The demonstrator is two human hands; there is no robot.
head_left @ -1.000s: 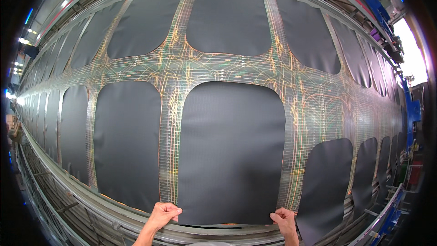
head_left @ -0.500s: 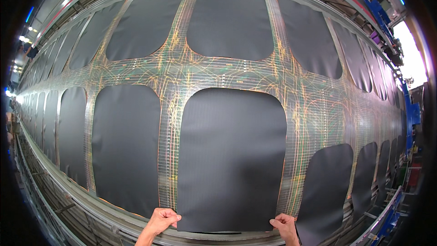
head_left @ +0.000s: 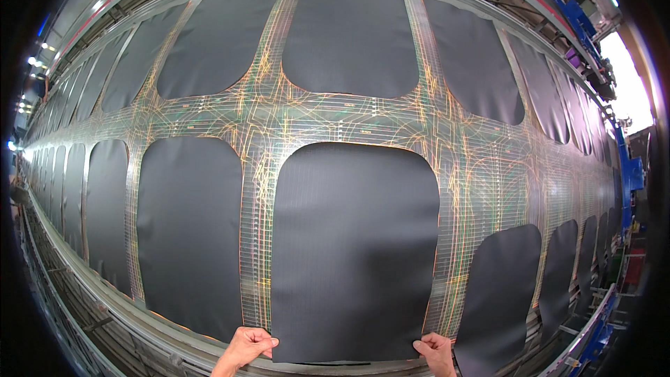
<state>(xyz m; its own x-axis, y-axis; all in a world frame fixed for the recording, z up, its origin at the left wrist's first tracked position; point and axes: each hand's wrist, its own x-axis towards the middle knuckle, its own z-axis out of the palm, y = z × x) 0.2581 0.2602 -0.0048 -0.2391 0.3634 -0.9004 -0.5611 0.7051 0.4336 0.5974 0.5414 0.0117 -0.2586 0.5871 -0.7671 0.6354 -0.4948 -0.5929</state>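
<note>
A large dark grey sheet [head_left: 352, 251] with rounded far corners lies in front of me on a long table [head_left: 264, 234] covered with yellow, orange and green lines. At its near left corner, my left hand [head_left: 246, 350] pinches the edge between thumb and fingers. My right hand [head_left: 435, 355] pinches the near right corner in the same way. Between the hands, the sheet's near edge runs along the table's front rail. A faint shadow falls on the right half of the sheet.
Beside it on the left lies a similar sheet [head_left: 188, 237]; on the right another sheet [head_left: 501, 293] sits nearer and overhangs the front edge. A far row of sheets [head_left: 352, 38] runs along the back. Metal rails [head_left: 91, 300] border the table, with blue machine parts [head_left: 631, 178] at right.
Both hands and the sheet's near edge appear slightly lower in the view. The whole table has shifted a little downward too. Both corners stay pinched.
</note>
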